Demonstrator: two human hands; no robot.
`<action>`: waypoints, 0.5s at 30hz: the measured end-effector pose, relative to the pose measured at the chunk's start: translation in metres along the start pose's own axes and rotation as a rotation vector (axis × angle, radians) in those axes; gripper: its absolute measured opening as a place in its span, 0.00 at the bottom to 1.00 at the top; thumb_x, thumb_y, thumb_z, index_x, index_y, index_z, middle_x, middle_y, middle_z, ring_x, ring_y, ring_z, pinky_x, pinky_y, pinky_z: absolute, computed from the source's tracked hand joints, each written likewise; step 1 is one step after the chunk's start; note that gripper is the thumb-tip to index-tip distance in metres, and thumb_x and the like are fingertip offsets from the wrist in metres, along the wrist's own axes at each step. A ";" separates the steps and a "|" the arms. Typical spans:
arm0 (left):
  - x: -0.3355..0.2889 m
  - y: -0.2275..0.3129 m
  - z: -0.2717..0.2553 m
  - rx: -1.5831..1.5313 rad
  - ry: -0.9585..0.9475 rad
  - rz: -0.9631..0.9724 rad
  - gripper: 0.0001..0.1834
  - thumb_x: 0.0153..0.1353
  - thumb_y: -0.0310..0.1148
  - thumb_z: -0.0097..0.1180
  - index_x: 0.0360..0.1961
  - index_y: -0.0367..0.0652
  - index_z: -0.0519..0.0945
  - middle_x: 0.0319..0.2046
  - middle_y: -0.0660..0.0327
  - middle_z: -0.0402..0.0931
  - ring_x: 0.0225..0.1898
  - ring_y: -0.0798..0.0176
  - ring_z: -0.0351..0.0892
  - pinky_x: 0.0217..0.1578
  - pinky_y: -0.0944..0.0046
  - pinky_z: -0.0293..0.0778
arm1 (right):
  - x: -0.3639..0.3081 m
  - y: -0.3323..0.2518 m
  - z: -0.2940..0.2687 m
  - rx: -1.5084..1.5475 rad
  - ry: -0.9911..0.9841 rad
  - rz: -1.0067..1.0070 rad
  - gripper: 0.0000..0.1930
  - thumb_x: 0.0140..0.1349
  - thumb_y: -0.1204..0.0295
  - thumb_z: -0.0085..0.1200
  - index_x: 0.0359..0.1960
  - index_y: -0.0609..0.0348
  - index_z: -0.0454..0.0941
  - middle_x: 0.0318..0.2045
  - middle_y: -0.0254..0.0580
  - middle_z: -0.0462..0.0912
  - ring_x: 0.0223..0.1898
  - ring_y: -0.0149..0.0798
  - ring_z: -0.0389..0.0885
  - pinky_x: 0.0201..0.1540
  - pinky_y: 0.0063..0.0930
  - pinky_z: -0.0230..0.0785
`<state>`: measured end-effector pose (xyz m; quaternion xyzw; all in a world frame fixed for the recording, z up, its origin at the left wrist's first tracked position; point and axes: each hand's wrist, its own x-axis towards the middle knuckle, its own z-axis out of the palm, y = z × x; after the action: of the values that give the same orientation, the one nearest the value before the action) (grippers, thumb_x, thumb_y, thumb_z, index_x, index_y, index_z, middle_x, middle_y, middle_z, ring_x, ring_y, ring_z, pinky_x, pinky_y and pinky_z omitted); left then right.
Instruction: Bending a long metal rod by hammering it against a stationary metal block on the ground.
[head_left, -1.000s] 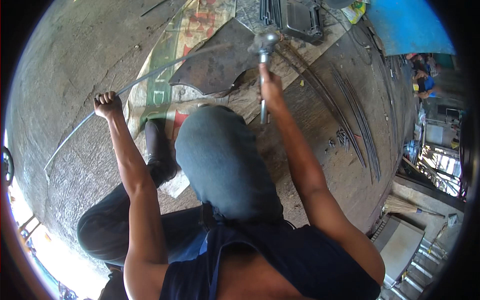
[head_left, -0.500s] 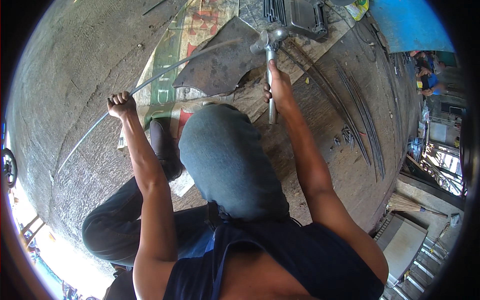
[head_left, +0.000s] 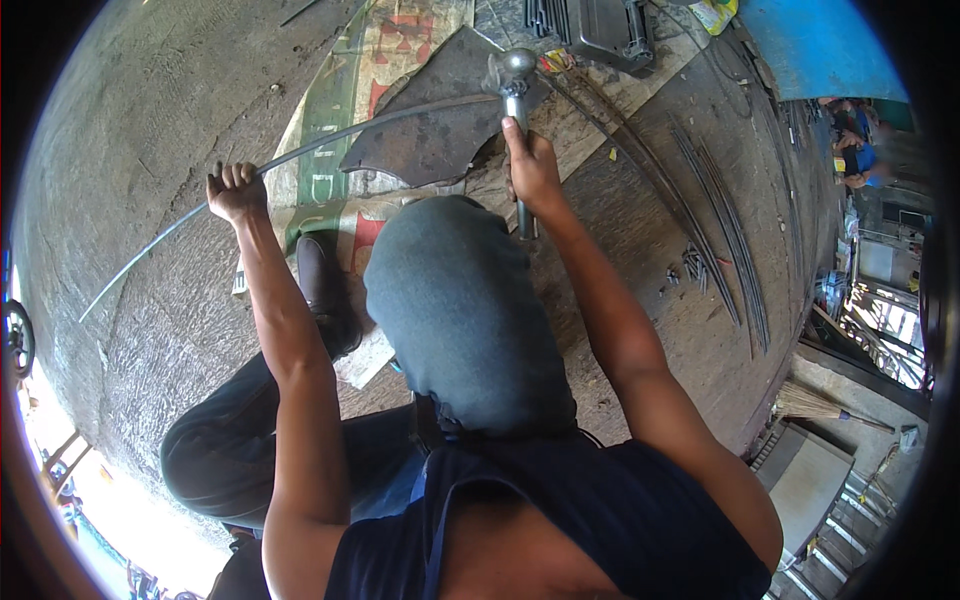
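My left hand [head_left: 237, 190] is closed round a long thin metal rod [head_left: 330, 141], which slants from the lower left up to the right. The rod's far part passes over a dark, irregular metal plate [head_left: 425, 140], and its tip ends beside the hammer; I cannot tell whether it touches the plate. In my right hand [head_left: 533, 175] is a metal hammer [head_left: 515, 100] with a rounded head, gripped by its pipe-like handle with the thumb along it. The hammer head appears over the plate's right edge. My bent knee in jeans [head_left: 460, 310] hides part of the floor.
Under the plate lies a printed sack [head_left: 325, 180]. Long dark rods [head_left: 715, 220] and short cut pieces [head_left: 693, 265] lie on the right. A dark metal case [head_left: 605, 35] and a bundle of bars [head_left: 546, 18] are at the far side. A broom [head_left: 810, 402] lies lower right.
The hammer and my right hand have shifted left. My left hand has moved slightly up and left, and the rod's near end reaches further left.
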<state>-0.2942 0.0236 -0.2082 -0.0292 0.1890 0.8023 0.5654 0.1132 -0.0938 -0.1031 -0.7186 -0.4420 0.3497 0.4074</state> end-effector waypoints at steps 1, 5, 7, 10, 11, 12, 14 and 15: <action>0.000 -0.001 0.005 0.023 0.038 0.004 0.20 0.67 0.42 0.33 0.30 0.39 0.72 0.10 0.71 0.44 0.12 0.71 0.42 0.15 0.67 0.47 | -0.001 -0.002 -0.003 0.043 -0.015 0.084 0.30 0.65 0.50 0.47 0.15 0.65 0.69 0.09 0.41 0.66 0.15 0.39 0.71 0.21 0.36 0.61; 0.016 -0.004 0.002 0.115 0.688 0.148 0.19 0.66 0.49 0.34 0.38 0.48 0.73 0.19 0.67 0.54 0.17 0.66 0.51 0.17 0.67 0.52 | -0.004 0.004 -0.001 0.031 -0.007 -0.021 0.29 0.66 0.51 0.46 0.15 0.65 0.69 0.09 0.40 0.66 0.14 0.37 0.69 0.21 0.36 0.60; 0.013 0.001 0.001 0.159 0.675 0.219 0.20 0.64 0.53 0.45 0.44 0.47 0.69 0.22 0.62 0.66 0.21 0.63 0.63 0.18 0.62 0.60 | -0.006 0.006 0.003 0.057 -0.004 -0.027 0.28 0.66 0.52 0.46 0.16 0.64 0.69 0.08 0.38 0.66 0.13 0.35 0.68 0.19 0.35 0.58; -0.001 -0.022 0.010 0.096 0.941 0.203 0.23 0.64 0.55 0.45 0.45 0.46 0.72 0.41 0.57 0.79 0.38 0.55 0.77 0.34 0.57 0.74 | -0.009 0.013 -0.003 0.111 -0.001 0.045 0.28 0.67 0.52 0.46 0.15 0.62 0.68 0.08 0.35 0.65 0.12 0.32 0.66 0.17 0.33 0.56; -0.001 -0.019 0.012 0.096 0.938 0.211 0.23 0.64 0.55 0.45 0.45 0.46 0.72 0.41 0.57 0.79 0.38 0.55 0.77 0.34 0.57 0.74 | -0.008 0.013 -0.003 0.117 -0.006 0.043 0.28 0.67 0.52 0.46 0.15 0.62 0.68 0.08 0.35 0.65 0.12 0.32 0.66 0.17 0.33 0.56; -0.002 -0.018 0.013 0.100 0.918 0.224 0.25 0.64 0.56 0.44 0.45 0.45 0.72 0.41 0.57 0.79 0.39 0.56 0.77 0.35 0.58 0.75 | -0.007 0.016 -0.004 0.130 -0.026 0.005 0.26 0.67 0.51 0.45 0.18 0.59 0.65 0.08 0.32 0.63 0.09 0.29 0.63 0.13 0.28 0.54; -0.001 -0.012 0.012 0.105 0.880 0.254 0.28 0.63 0.58 0.42 0.46 0.43 0.72 0.42 0.58 0.79 0.39 0.56 0.77 0.36 0.60 0.75 | -0.008 0.012 -0.002 0.149 -0.051 -0.036 0.24 0.66 0.50 0.45 0.20 0.56 0.63 0.08 0.28 0.61 0.06 0.26 0.60 0.08 0.24 0.53; 0.000 -0.006 0.011 0.107 0.860 0.271 0.29 0.63 0.59 0.41 0.47 0.42 0.72 0.43 0.59 0.79 0.40 0.57 0.77 0.37 0.61 0.75 | -0.012 0.007 0.000 0.185 -0.059 -0.001 0.24 0.66 0.50 0.45 0.21 0.56 0.63 0.09 0.29 0.62 0.06 0.26 0.61 0.08 0.24 0.53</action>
<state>-0.2870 0.0293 -0.2001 -0.3058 0.4500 0.7732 0.3259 0.1112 -0.1068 -0.1079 -0.6671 -0.4197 0.4099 0.4591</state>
